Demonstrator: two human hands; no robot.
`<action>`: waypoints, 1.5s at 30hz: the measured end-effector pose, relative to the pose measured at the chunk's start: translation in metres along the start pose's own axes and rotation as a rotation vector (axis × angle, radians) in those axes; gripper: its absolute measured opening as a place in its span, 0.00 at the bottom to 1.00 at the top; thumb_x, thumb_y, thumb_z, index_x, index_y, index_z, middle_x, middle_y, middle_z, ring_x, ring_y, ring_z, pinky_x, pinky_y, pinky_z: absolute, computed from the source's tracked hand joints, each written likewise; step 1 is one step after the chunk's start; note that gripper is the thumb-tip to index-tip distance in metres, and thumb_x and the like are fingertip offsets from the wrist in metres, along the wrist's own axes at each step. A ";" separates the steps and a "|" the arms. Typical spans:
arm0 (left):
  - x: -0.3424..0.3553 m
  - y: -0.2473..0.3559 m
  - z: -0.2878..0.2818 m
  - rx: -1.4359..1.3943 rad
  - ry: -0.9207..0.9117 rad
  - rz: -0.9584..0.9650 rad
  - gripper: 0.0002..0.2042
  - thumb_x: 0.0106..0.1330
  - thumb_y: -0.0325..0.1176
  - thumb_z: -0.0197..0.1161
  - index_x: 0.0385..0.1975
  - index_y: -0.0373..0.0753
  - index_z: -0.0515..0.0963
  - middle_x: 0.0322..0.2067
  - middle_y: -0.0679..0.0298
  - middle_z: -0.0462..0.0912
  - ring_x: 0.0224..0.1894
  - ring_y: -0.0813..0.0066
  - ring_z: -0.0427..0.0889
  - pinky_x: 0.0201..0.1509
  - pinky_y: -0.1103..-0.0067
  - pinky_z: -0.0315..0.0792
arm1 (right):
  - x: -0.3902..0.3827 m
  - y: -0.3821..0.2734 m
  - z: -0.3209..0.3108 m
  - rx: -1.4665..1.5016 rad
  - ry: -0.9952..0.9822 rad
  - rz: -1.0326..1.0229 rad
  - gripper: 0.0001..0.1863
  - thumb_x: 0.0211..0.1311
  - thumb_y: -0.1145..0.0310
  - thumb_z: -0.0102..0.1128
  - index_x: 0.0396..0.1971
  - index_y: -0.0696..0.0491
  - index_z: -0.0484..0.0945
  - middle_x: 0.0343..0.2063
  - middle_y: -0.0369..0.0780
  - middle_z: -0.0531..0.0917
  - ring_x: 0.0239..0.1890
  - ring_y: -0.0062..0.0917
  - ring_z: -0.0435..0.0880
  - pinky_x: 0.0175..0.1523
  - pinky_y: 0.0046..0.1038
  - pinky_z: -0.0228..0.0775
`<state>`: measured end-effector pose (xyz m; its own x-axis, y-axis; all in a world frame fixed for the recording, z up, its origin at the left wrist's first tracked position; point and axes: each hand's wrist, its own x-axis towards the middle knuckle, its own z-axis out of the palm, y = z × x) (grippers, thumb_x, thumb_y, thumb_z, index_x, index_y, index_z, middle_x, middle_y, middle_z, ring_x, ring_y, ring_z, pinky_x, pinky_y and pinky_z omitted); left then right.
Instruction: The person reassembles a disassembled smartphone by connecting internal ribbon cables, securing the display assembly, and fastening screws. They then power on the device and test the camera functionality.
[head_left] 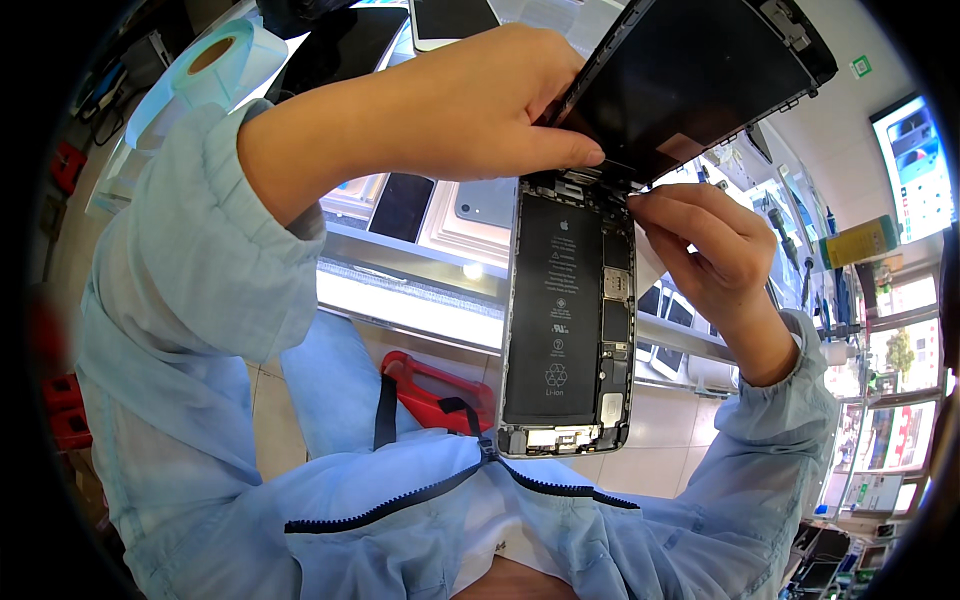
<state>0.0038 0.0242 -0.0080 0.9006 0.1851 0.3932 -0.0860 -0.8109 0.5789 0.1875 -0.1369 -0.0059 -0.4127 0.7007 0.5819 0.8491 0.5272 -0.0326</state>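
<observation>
An opened smartphone (616, 345) hangs upright in front of me, its insides facing me. A long black battery (555, 300) fills most of its body, with the circuit board along the right side. The dark screen panel (690, 80) is swung up and back from the top of the body. My left hand (525, 105) grips the panel's lower left corner, the thumb lying across the joint between panel and body. At the upper right edge of the body, my right hand (710, 235) is closed in a pinch. Its fingertips hide the exact contact point.
Beneath the phone is a lit glass display counter (410, 305) with several phones in it. A dark phone (340, 50) and a label roll (210, 55) lie on top at the left. Screwdrivers (785, 235) and a yellow-green bottle (858, 243) stand right. A red stool (435, 390) is below.
</observation>
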 end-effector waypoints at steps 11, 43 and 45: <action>0.000 -0.001 0.001 0.006 0.004 0.017 0.10 0.59 0.31 0.63 0.32 0.28 0.78 0.25 0.59 0.81 0.26 0.81 0.76 0.30 0.84 0.71 | -0.001 -0.005 0.000 0.017 -0.020 0.097 0.10 0.44 0.83 0.64 0.30 0.57 0.79 0.24 0.40 0.81 0.23 0.25 0.81 0.25 0.20 0.72; -0.002 -0.001 0.009 -0.047 0.100 0.061 0.11 0.56 0.34 0.64 0.24 0.29 0.76 0.19 0.55 0.75 0.21 0.67 0.74 0.25 0.75 0.65 | -0.007 -0.004 -0.002 0.034 -0.139 0.130 0.14 0.43 0.83 0.63 0.33 0.54 0.83 0.26 0.38 0.74 0.23 0.22 0.75 0.26 0.21 0.68; -0.001 0.004 0.004 0.011 0.001 -0.009 0.10 0.58 0.31 0.64 0.32 0.29 0.78 0.25 0.58 0.82 0.26 0.79 0.77 0.30 0.82 0.71 | -0.008 -0.002 -0.002 0.047 -0.137 0.141 0.13 0.43 0.82 0.62 0.32 0.53 0.83 0.27 0.38 0.74 0.22 0.22 0.75 0.26 0.22 0.68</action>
<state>0.0040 0.0188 -0.0086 0.9010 0.1933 0.3884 -0.0726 -0.8154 0.5744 0.1892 -0.1445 -0.0087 -0.3345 0.8263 0.4532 0.8868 0.4387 -0.1454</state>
